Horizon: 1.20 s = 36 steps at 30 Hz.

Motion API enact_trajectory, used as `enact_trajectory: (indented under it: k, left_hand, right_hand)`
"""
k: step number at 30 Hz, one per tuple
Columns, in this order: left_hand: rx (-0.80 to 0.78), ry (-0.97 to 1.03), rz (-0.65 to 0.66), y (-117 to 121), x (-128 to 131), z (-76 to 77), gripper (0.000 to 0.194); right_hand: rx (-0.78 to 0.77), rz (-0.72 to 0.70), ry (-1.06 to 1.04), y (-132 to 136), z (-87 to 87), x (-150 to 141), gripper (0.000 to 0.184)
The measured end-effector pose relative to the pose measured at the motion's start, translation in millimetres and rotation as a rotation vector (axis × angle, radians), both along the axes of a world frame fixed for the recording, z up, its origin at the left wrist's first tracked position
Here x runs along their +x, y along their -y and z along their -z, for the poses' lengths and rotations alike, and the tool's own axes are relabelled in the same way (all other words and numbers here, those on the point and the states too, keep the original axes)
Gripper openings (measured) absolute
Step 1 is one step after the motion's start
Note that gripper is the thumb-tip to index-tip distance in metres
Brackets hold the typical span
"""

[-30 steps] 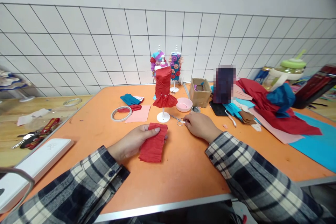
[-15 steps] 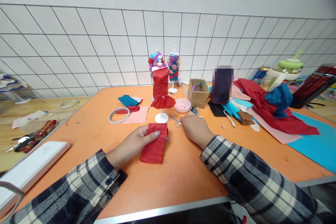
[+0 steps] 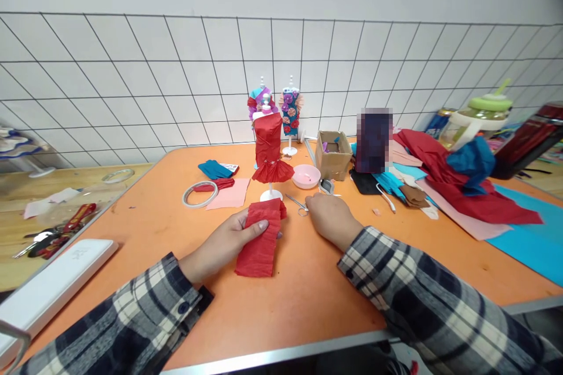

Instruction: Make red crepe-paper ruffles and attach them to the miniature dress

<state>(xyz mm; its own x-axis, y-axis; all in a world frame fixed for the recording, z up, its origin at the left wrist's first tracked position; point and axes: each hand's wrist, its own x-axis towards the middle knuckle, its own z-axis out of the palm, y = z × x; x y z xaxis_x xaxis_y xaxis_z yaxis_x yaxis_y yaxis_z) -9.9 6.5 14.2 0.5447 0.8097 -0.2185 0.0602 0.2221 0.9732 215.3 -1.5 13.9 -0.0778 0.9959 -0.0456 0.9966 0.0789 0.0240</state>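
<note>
My left hand (image 3: 233, 241) pinches a folded strip of red crepe paper (image 3: 259, 249), thumb on top, just in front of a small white dress-form stand. That stand wears a red paper dress (image 3: 268, 139) with a gathered ruffle at the hem; the strip's top overlaps its white base (image 3: 270, 195) in view. Farther right, my right hand (image 3: 332, 217) rests low over the table, its fingers closed at the handle of small metal scissors (image 3: 298, 204). One finger loop shows; the other is hidden by the fingers.
A pink bowl (image 3: 307, 177) and a cardboard box (image 3: 333, 155) stand behind my right hand. A tape roll (image 3: 200, 194) lies left, near folded blue paper (image 3: 214, 169). Two more decorated dress forms stand behind. Coloured paper (image 3: 466, 176) and a green-lidded bottle (image 3: 479, 120) are at right.
The scissors have shifted slightly right along with my right hand. The red paper strip has tilted a little, with its upper end now spread more to the right.
</note>
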Motion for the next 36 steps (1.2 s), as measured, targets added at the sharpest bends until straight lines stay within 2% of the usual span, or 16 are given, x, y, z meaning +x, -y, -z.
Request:
enact_trajectory:
  k: [3,5,8,11,15,18,20,24,26,28,32,34,36]
  left_hand:
    - [0.012,-0.014,-0.030,0,0,-1.9,0.037]
    - [0.013,-0.022,-0.041,-1,1,-2.4,0.039]
    - [0.007,-0.039,-0.026,-2,2,-1.4,0.040]
    - [0.009,-0.054,-0.022,-3,2,0.5,0.041]
    - [0.029,-0.061,-0.037,-3,0,1.0,0.040]
    - [0.043,-0.065,-0.039,-3,0,0.7,0.038]
    - [0.044,-0.060,-0.043,-3,0,0.8,0.037]
    - [0.043,-0.035,-0.021,-3,1,0.9,0.040]
    - [0.049,-0.033,-0.005,-4,1,0.6,0.040]
    - [0.060,-0.038,0.000,-4,1,0.4,0.040]
    - [0.077,-0.052,0.000,-4,-1,2.0,0.040]
    - [0.078,-0.061,0.001,-5,-2,3.6,0.040]
    - [0.077,-0.074,0.008,-5,-2,5.1,0.040]
  right_hand:
    - [-0.006,0.020,-0.011,-3,4.6,7,0.025]
    - [0.003,0.027,-0.028,-4,7.1,10,0.029]
    - [0.015,-0.020,-0.068,-6,8.9,16,0.030]
    - [-0.014,-0.068,-0.176,-11,11.2,24,0.023]
    - [-0.034,-0.022,-0.370,-20,17.4,35,0.019]
    - [-0.062,0.025,-0.562,-24,19.1,40,0.019]
    - [-0.120,0.048,-0.774,-24,17.6,43,0.020]
    - [-0.378,0.112,-1.258,-21,13.5,48,0.031]
    - [-0.432,0.105,-1.332,-20,12.3,49,0.036]
    - [-0.290,0.092,-1.217,-22,10.6,53,0.034]
    - [0.318,0.074,-0.661,-25,5.7,75,0.018]
    - [0.406,0.050,-0.452,-25,4.9,87,0.014]
    - [0.393,0.011,-0.271,-23,6.3,95,0.012]
